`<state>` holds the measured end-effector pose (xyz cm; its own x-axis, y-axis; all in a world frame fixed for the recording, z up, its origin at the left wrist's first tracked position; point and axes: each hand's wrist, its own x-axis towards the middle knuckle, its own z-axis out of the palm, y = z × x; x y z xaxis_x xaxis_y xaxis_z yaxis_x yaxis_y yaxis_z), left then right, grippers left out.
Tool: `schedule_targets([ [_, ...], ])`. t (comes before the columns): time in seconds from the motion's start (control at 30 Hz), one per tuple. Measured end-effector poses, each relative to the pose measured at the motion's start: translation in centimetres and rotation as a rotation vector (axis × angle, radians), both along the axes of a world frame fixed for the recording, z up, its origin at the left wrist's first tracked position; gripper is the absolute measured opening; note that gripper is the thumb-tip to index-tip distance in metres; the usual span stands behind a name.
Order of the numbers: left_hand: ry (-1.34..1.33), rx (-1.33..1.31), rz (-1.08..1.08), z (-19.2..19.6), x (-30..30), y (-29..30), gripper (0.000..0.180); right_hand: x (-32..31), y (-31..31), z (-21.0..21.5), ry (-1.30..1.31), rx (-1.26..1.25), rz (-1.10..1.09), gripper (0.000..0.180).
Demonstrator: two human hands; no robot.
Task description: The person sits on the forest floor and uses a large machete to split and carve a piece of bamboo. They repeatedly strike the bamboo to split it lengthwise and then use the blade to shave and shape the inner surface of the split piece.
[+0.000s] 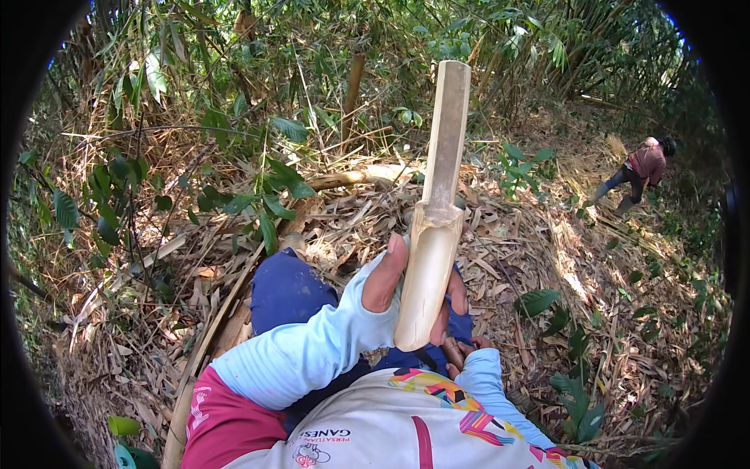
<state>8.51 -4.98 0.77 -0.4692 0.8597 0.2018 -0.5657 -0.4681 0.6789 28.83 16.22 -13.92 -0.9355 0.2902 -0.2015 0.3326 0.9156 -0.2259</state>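
Bamboo section held upright over leaf litter

Left hand [402, 285] grips the split bamboo piece [434, 227] — right hand [461, 352] sits below it, closed around a dark handle [453, 349].

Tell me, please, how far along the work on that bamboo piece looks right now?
Already done: the bamboo piece is cut free and its lower half is stripped pale. In hand: the left hand grips that pale part upright, while the right hand sits low beneath it around a dark handle; no blade shows. Left: the upper section still looks rough and brownish, so probably unpeeled.
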Motion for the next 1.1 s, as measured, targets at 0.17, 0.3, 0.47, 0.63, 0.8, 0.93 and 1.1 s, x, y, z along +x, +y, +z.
schedule_targets([
  [0.17,0.024,0.033,-0.058,-0.7,-0.4,0.2,0.084,-2.2,-0.3,2.0,-0.228,-0.116,-0.151,0.064],
  [0.3,0.021,0.044,-0.043,-0.6,-0.4,0.2,0.092,-2.1,0.1,1.6,-0.220,-0.215,-0.164,0.064],
  [0.47,0.038,0.025,0.003,-0.5,-0.2,0.3,0.094,-2.1,0.2,1.0,-0.190,-0.274,-0.170,0.064],
  [0.63,0.067,0.014,0.058,-0.4,-0.3,0.4,0.096,-2.2,0.3,0.7,-0.175,-0.307,-0.180,0.065],
  [0.8,0.029,0.032,0.100,-0.2,0.2,0.7,0.082,-2.3,0.4,0.7,-0.166,-0.327,-0.193,0.065],
  [0.93,0.026,0.002,0.119,0.0,0.3,0.6,0.084,-2.4,0.6,0.7,-0.166,-0.336,-0.203,0.066],
  [1.1,0.122,-0.009,0.070,-0.3,-0.2,0.5,0.097,-2.5,0.3,1.0,-0.150,-0.325,-0.195,0.063],
])
